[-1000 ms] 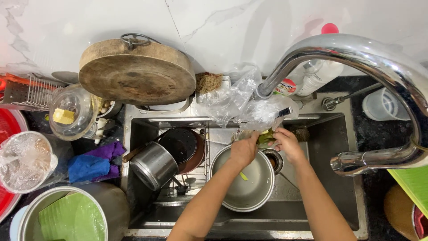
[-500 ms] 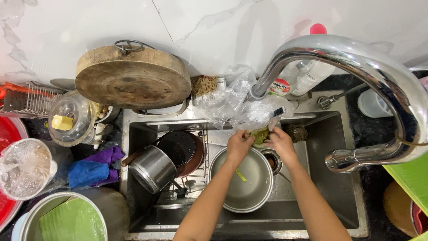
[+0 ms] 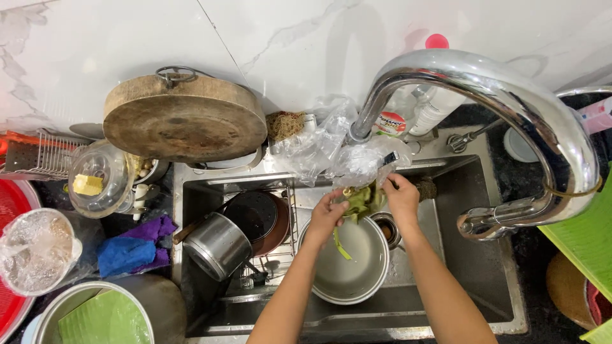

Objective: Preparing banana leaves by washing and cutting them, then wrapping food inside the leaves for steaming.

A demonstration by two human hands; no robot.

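Observation:
My left hand (image 3: 327, 215) and my right hand (image 3: 402, 196) meet over the sink and together hold a bunch of green leafy vegetable (image 3: 362, 200). A green strip hangs from it into the round steel bowl (image 3: 349, 288) just below. Crumpled clear plastic bags (image 3: 331, 146) lie on the sink's back rim right behind my hands. The big chrome tap (image 3: 484, 95) arches over the right side of the sink.
In the steel sink (image 3: 472, 267) lie a tipped steel pot (image 3: 217, 245), a dark pan (image 3: 255, 216) and a wire rack. A round wooden chopping block (image 3: 185, 121) leans at the back left. Blue and purple cloths (image 3: 131, 250), a glass-lidded bowl (image 3: 99, 178) and a red basin (image 3: 13, 216) stand left.
Both hands have stayed together on the green vegetable above the bowl, shifting only slightly toward the sink's back rim. The camera view has drifted a little.

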